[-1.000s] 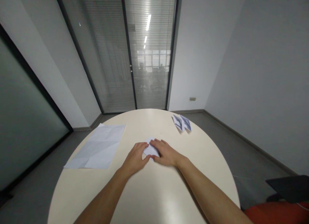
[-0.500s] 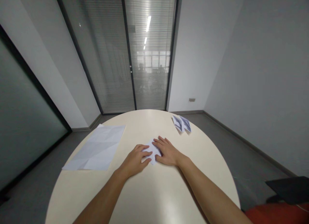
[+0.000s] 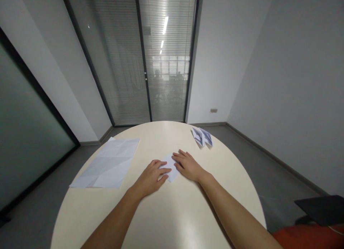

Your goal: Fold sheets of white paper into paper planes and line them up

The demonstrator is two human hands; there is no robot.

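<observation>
In a grey-walled room, a smooth, glossy cream round table spreads beneath both forearms. The left hand rests with fingers spread across a small, angular white paper at the table's middle; the right hand lies loosely open at its right edge. Neither grasps anything. The step looks like steadying and pressing the paper flat; the next move seems to call for light, even fingertip pressure. Left lies a large creased sheet; farther right, sharp-cornered folded papers; beyond, slatted blinds behind dark-framed glass.
</observation>
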